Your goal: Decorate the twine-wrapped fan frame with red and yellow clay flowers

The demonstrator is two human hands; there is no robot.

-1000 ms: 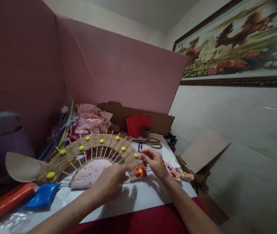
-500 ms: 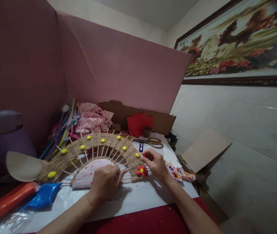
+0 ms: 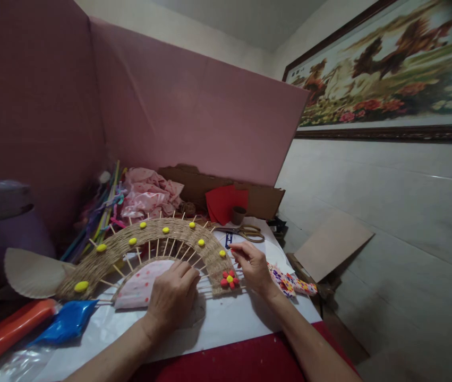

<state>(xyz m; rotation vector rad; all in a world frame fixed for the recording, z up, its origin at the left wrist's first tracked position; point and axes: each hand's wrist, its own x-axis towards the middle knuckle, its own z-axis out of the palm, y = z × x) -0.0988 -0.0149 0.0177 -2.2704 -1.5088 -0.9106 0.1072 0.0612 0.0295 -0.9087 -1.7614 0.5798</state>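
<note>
A fan-shaped craft of woven twine over thin sticks [image 3: 102, 261] arches across the white sheet. Yellow clay dots [image 3: 165, 230] are spaced along its band, and a red clay flower with a yellow centre [image 3: 229, 279] sits at its right end. My left hand [image 3: 175, 291] rests with bent fingers on the right part of the spotted pink fabric half-circle [image 3: 138, 288], holding the fan; its fingertips are partly hidden. Above the flower, my right hand [image 3: 253, 267] pinches a tiny piece of red clay [image 3: 231, 248] between thumb and finger, beside the band's rightmost yellow dot.
Scissors [image 3: 249, 232], a small brown pot [image 3: 238, 215] and red paper [image 3: 223, 203] lie behind the fan. Orange [image 3: 14, 328] and blue [image 3: 66, 321] packets are at left. Crumpled pink fabric [image 3: 152, 192] lies behind; flowered cloth [image 3: 293, 281] is at right.
My right hand has lifted slightly, away from the rightmost yellow dot, with the red piece. My left thumb has drawn in from its outstretched position. The view has shifted slightly.
</note>
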